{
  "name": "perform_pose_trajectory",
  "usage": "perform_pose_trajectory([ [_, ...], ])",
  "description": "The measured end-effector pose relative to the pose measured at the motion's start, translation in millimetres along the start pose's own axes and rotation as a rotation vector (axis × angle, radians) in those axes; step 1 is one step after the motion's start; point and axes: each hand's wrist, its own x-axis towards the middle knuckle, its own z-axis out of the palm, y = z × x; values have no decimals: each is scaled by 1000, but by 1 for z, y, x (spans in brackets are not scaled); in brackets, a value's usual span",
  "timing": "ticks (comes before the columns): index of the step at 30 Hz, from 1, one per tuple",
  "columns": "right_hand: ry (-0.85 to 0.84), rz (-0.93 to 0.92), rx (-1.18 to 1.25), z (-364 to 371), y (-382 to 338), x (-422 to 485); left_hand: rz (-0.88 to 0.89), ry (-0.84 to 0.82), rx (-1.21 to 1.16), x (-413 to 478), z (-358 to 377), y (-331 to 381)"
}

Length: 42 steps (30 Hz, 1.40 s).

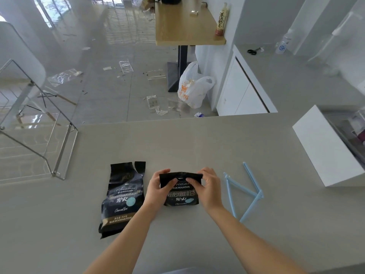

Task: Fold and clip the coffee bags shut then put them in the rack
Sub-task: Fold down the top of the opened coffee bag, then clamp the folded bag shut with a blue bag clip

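A black coffee bag point(181, 196) stands on the grey counter point(197, 145) in front of me, its top folded over toward me. My left hand point(159, 186) pinches the fold's left end and my right hand point(207, 184) pinches its right end. A second black coffee bag point(121, 198) lies flat to the left, its torn top open. Two light-blue sealing clips point(245, 191) lie open in V shapes on the counter just right of my right hand. A wire rack point(39, 123) stands at the counter's left edge.
A white box point(324, 147) with a clear-fronted drawer sits at the right of the counter. Beyond the counter's far edge the floor holds plastic wrappers, a white shopping bag point(192, 86) and a wooden table with a bottle point(222, 18).
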Motion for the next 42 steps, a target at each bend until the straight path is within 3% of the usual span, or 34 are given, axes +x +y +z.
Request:
perform_pose_trajectory([
  [7, 59, 24, 1, 5, -2, -1, 83, 147, 106, 0, 10, -2],
  [12, -58, 43, 33, -1, 3, -3, 13, 47, 17, 6, 7, 0],
  [14, -4, 45, -19, -14, 17, -7, -18, 19, 0, 7, 3, -2],
  [18, 452, 467, -193, -50, 56, -33, -48, 4, -62, 7, 3, -4],
  [20, 424, 649, -304, -62, 74, -52, -56, -15, -99, 9, 3, -3],
  [23, 222, 745, -417, -67, 86, -79, -56, -30, -76, 14, 2, -4],
  [25, 173, 720, -447, -63, 89, -93, -53, -34, -62, 15, 2, -6],
  [28, 239, 676, -359, -62, 93, -100, -34, -28, -57, 16, 3, -7],
  [31, 331, 621, -173, -66, 90, -97, 35, -2, 12, 15, 3, -9],
  [36, 450, 503, 211, -76, 54, -67, 8, -5, -18, 17, 2, -13],
  [38, 361, 465, 371, -87, 38, -47, -8, -9, -32, 16, 3, -13],
  [42, -60, 306, 431, -96, 10, -15, -26, -26, -44, 14, 2, -11],
])
